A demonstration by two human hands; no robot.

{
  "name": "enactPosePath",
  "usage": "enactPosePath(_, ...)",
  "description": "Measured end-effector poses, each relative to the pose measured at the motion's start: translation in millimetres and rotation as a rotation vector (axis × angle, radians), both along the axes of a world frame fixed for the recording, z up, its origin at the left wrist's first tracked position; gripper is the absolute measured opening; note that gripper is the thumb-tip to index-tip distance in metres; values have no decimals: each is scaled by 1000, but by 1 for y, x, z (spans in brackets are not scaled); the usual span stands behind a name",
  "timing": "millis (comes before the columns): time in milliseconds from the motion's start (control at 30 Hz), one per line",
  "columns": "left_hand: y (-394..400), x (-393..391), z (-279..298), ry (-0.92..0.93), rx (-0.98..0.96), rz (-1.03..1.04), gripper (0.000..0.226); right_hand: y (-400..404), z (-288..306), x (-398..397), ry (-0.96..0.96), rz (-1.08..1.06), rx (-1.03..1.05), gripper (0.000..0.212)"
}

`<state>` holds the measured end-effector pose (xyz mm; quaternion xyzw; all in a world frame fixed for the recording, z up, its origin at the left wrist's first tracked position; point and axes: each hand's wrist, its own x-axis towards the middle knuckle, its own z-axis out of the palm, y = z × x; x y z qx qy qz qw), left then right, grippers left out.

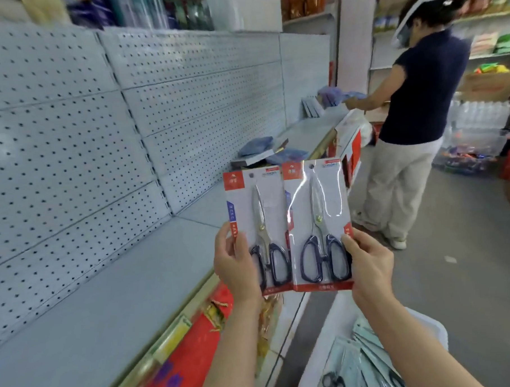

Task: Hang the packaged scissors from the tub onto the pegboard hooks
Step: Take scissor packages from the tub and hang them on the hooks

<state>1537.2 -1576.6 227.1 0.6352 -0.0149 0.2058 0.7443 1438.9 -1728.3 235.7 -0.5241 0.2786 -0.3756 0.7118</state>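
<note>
Scissor packs held up, one pinched in each hand, nothing hung yet.
Left hand (pixel 236 264) grips one scissors pack (pixel 257 231), right hand (pixel 368 264) the other pack (pixel 318 225); no hooks show on the pegboard (pixel 99 141), so either card could slip back toward the tub (pixel 327 336).

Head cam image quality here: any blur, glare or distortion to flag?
Head view: motion blur smears the top shelf goods and the other person's head; wide-angle bending curves the pegboard seams; glare streaks cross the right pack's plastic; the left pack and both hands (left, right) are fairly sharp.
</note>
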Motion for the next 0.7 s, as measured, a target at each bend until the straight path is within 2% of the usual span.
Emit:
enactPosePath(100,40,-6,19,-21,-4,110,26,28,13,7,-15,69,17,14)
enactPosePath(233,95,-13,39,-35,-7,238,27,73,23,17,-53,181,46,23)
enactPosePath(333,136,-22,50,-55,-21,307,27,114,36,19,-82,260,6,12)
enactPosePath(433,176,-37,59,-69,-14,367,25,154,47,16,-138,329,-7,28)
enactPosePath(533,215,-55,65,-68,-26,419,25,193,50,14,-155,398,1,31)
enactPosePath(600,239,-67,69,-76,-31,463,26,219,52,11,-170,432,7,30)
enactPosePath(700,270,-82,74,-89,-45,524,24,252,56,7,-199,504,10,18)
